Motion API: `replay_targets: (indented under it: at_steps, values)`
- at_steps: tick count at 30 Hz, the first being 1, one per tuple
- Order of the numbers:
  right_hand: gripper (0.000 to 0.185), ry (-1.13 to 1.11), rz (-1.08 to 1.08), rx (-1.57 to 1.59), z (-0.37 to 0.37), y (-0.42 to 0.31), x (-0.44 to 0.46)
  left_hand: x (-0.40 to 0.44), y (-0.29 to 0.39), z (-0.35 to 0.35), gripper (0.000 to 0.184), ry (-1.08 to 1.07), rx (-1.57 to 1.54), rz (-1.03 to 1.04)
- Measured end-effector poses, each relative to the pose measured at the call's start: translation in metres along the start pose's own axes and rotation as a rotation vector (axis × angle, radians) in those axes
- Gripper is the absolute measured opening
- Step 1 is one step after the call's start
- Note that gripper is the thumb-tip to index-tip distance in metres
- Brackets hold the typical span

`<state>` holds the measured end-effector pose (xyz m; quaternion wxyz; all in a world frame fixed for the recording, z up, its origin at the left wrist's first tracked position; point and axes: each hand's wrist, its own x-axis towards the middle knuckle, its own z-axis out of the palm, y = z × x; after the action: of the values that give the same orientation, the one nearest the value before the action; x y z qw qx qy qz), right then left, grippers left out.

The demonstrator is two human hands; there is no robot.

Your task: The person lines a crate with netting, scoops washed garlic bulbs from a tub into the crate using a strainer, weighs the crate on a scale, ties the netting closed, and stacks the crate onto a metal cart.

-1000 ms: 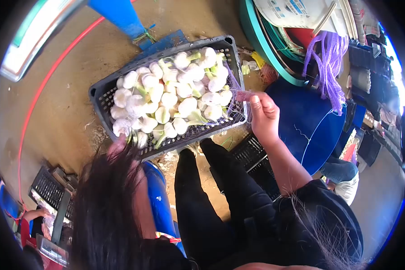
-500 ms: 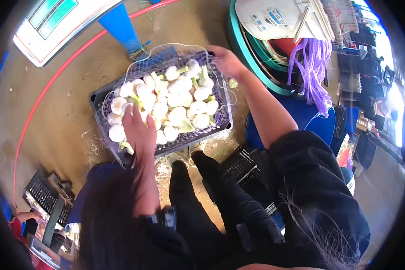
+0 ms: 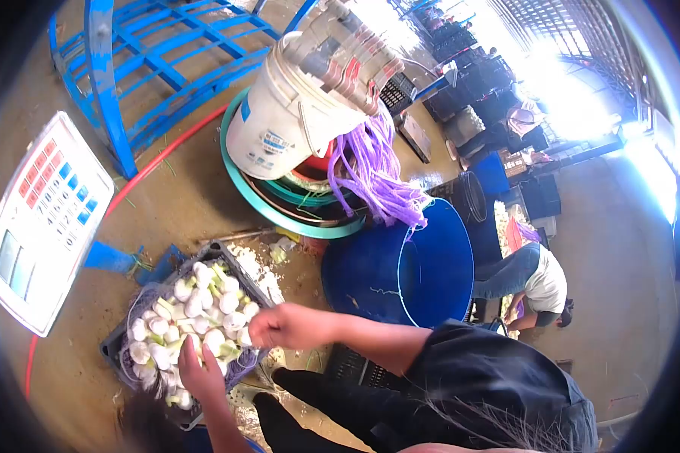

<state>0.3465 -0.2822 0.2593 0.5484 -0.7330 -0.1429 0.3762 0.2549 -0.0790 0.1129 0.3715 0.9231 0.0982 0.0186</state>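
Observation:
White garlic bulbs (image 3: 196, 306) with short green stems fill a dark plastic crate (image 3: 242, 266) at the lower left. Purple netting (image 3: 242, 365) lines the crate and shows around the bulbs. Over the crate's near side, my left hand (image 3: 201, 371) has its fingers apart against the bulbs and holds nothing visible. My right hand (image 3: 273, 328) is at the crate's right edge, its fingers curled in; whatever they may hold is too small to tell.
A scale display (image 3: 49, 219) stands at the left beside a red hose (image 3: 166, 155). Beyond the crate are a white bucket (image 3: 268, 124), purple net bags (image 3: 374, 170) and a blue tub (image 3: 363, 275). Another person (image 3: 540, 283) bends over at the right.
The view has swung up and to the right, so the crate appears lower left. My right hand has come from the crate's far corner to its right edge, fingers curled.

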Motion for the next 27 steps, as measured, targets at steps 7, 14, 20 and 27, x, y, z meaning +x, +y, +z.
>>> replay_targets:
  at_steps: [7,14,20,27]
  values:
    - [0.026,-0.006,-0.632,-0.671,-0.032,-0.19,-0.024,0.039,0.176,-0.125,0.05,0.334,0.272,0.338]
    - [0.026,0.124,-0.652,-0.552,-0.001,-0.237,-0.037,0.04,0.177,-0.114,0.039,-0.227,-0.419,0.299]
    - [0.032,0.498,-0.294,-0.007,0.002,-0.159,-0.007,-0.086,0.142,-0.173,0.015,-0.337,-1.072,-0.198]
    - [0.03,0.0,0.823,0.271,0.081,0.14,-0.049,-0.367,0.053,-0.262,0.017,0.808,-0.355,-1.215]
